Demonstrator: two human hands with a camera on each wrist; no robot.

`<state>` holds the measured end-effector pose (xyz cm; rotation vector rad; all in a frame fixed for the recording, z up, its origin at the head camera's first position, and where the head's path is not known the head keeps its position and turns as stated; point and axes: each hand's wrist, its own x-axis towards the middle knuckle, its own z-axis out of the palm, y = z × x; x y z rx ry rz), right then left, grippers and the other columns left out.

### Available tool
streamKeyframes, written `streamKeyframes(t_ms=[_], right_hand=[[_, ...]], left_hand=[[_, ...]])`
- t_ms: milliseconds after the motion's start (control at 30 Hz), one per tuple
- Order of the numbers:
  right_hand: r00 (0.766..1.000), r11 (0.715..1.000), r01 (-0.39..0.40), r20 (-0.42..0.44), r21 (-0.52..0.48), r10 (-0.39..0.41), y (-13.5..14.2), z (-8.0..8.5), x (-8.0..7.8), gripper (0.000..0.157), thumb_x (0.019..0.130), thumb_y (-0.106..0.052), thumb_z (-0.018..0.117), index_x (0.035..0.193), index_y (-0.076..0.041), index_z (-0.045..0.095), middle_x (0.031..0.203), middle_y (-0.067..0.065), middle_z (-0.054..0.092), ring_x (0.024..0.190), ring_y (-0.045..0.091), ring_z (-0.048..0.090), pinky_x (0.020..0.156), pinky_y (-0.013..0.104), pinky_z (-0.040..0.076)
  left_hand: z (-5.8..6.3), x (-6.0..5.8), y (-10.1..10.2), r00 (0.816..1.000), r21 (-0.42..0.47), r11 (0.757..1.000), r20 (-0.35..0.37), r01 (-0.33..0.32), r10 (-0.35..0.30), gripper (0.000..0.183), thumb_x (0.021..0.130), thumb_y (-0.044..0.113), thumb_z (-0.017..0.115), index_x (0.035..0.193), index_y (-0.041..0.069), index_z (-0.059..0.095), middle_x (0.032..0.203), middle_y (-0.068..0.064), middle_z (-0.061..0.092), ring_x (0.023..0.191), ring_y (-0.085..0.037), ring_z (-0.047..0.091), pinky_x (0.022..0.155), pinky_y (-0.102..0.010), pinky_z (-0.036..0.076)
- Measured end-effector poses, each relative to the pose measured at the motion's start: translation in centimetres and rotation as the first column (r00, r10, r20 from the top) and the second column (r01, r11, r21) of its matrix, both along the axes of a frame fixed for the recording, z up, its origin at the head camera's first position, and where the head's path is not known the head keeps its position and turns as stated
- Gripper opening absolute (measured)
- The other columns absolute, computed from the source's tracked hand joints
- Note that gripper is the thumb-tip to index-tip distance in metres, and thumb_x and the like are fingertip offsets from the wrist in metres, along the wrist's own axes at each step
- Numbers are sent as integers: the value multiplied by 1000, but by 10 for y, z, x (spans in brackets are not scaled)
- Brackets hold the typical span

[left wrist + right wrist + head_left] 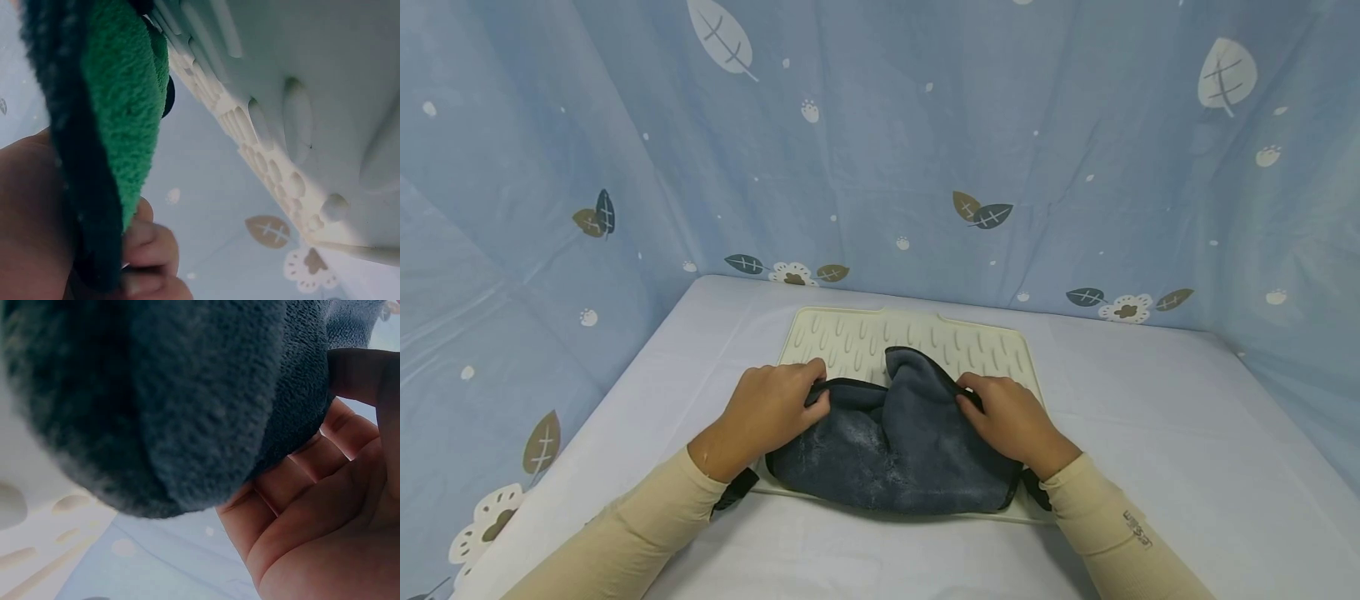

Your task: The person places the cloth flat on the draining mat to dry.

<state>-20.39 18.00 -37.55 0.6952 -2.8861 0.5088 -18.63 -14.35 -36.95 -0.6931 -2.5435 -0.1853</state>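
A dark grey plush cloth (895, 467) with a black bound edge lies bunched over a cream ridged mat (820, 333) in the head view. My left hand (775, 404) pinches its upper left edge, and my right hand (1011, 417) pinches the upper right edge. Between the hands the cloth rises in a fold. In the left wrist view the cloth's other face is green (125, 94), with curled fingers (150, 250) at its dark border. The right wrist view shows the grey pile close up, thumb and fingers (300, 469) on either side of its edge.
The mat lies on a white-covered table (1150, 417). A blue curtain (887, 150) printed with leaves and flowers stands around the table's back and sides. Black straps (735, 490) show near both wrists.
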Motion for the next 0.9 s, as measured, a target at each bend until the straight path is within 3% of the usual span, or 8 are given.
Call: streamKeyframes(t_ms=[633, 900], right_hand=[[995, 996, 92, -46, -4, -92, 4, -1, -3, 21, 95, -16, 67, 113, -6, 70, 95, 11, 75, 59, 7, 55, 55, 30, 45], [986, 989, 151, -72, 2, -151, 9, 2, -4, 21, 93, -16, 67, 110, -4, 71, 93, 14, 75, 65, 19, 64, 55, 40, 51]], left_hand=[[1, -2, -4, 999, 20, 999, -7, -46, 46, 16, 86, 24, 76, 92, 12, 66, 57, 1, 62, 40, -7, 38, 38, -23, 22], [2, -3, -6, 995, 40, 994, 16, -102, 101, 15, 86, 24, 75, 90, 13, 66, 56, 2, 58, 40, -8, 37, 38, -25, 24]])
